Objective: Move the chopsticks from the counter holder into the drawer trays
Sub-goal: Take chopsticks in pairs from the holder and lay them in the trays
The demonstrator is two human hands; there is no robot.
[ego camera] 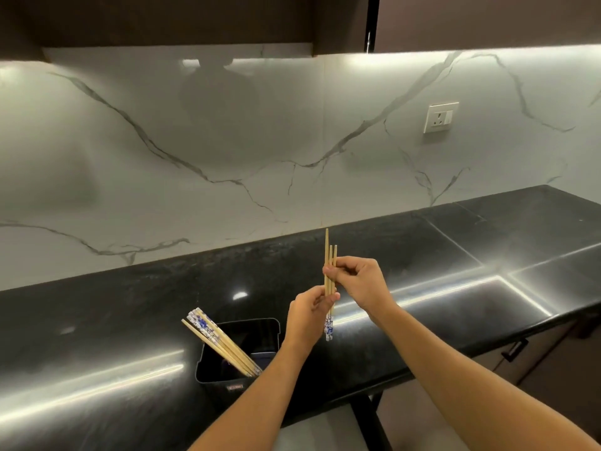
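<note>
Forearms enter from the lower edge and meet above the black counter [422,255]. Left hand [310,315]: fingers curled round the lower part of a small bundle of held chopsticks [326,252]. Right hand [357,283]: thumb and fingertips pinching the same bundle higher up. Bundle upright, tapered tips uppermost, blue-and-white patterned ends hanging below the left hand, clear of the counter. Black holder [211,382] on the counter just left of the left wrist; remaining chopsticks [221,343] lean inside it toward the left, patterned ends up. Behind: veined marble backsplash [227,141] with a wall socket [440,117].
</note>
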